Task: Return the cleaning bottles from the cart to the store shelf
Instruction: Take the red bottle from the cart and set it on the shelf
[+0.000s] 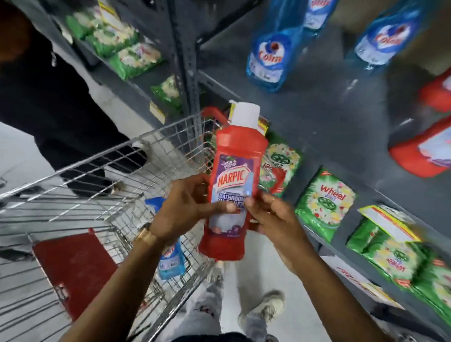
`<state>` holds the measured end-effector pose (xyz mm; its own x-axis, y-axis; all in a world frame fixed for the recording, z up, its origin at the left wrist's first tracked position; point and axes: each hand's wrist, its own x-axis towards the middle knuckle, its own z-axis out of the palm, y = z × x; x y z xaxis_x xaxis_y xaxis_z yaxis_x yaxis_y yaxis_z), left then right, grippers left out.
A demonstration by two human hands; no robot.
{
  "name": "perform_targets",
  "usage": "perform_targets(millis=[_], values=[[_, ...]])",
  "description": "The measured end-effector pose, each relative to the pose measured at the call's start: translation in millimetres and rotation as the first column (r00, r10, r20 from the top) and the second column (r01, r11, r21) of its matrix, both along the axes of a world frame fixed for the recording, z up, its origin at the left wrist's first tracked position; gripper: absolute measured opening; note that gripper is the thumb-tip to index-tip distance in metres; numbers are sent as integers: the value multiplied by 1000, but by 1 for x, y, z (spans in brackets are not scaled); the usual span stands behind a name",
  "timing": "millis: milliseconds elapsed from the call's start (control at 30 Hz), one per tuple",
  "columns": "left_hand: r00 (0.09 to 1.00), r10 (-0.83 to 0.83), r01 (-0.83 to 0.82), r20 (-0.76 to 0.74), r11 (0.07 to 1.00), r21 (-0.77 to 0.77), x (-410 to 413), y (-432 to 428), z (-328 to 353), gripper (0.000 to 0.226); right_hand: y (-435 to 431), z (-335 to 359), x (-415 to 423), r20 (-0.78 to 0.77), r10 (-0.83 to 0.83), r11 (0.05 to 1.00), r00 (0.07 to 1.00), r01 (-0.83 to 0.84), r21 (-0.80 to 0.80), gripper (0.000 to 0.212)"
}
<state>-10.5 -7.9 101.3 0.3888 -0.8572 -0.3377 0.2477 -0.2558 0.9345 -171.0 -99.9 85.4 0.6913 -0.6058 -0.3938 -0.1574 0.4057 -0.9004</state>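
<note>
I hold the red bottle (231, 187) upright above the cart (101, 180) rim, left hand (188, 208) and right hand (271, 220) both clasped on its lower body. Its long axis runs 6 to 12 o'clock. The shelf (339, 119) lies at 2 o'clock, nearer my right hand, with open room between bottles.

The cart (92, 190) stands left of the shelf (339, 129). Above the cart's near corner, both hands hold a bottle (234, 176) upright. Another bottle (171, 257) lies inside the cart. Detergent packs (324, 202) lie on the shelf, right of the cart.
</note>
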Motion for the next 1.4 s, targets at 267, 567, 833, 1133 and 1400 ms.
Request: perform_targets(millis=[267, 567, 833, 1133, 1400], values=[[960, -271, 271, -73, 963, -11, -94, -19, 30, 12, 4, 36, -121, -48, -253, 968, 966, 253, -1, 31], [905, -421, 423, 66, 906, -23, -172, -56, 47, 16, 5, 51, -205, 7, -424, 903, 906, 423, -71, 28], [823, -520, 565, 227, 789, -242, -240, -126, 88, 26, -39, 89, -272, 213, -469, 795, 857, 515, -321, 27], [781, -495, 616, 381, 712, -337, -309, -238, 85, 24, -142, 85, -323, 233, -581, 674, 780, 621, -401, 32], [804, -468, 581, 367, 750, -315, -328, -275, 67, 30, -187, 72, -339, 177, -586, 661, 791, 593, -459, 34]])
